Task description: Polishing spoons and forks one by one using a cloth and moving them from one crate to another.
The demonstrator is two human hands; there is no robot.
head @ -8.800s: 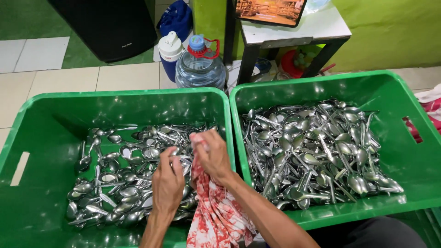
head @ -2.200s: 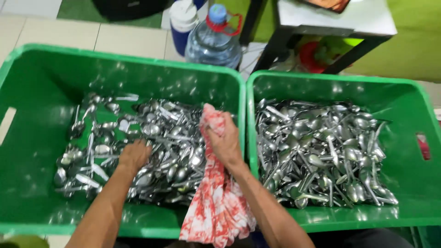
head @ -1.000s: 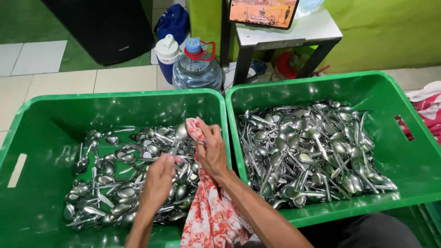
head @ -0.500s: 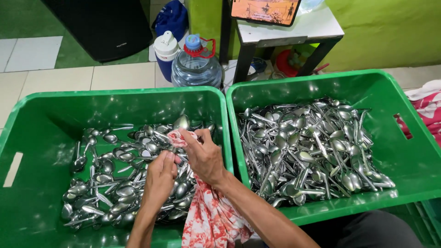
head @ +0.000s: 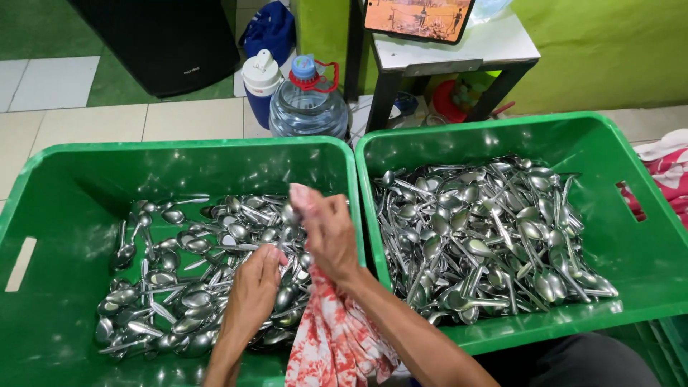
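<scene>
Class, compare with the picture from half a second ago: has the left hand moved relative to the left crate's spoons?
Cannot tell. The left hand rests on the spoons in the left crate, much as before; any small shift could be camera motion.

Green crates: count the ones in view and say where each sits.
2 whole ones. The left crate sits under both hands, left hand and right hand, and holds spoons. The right crate stands beside it, touching, also holding spoons. A green edge at the bottom right may be another.
</scene>
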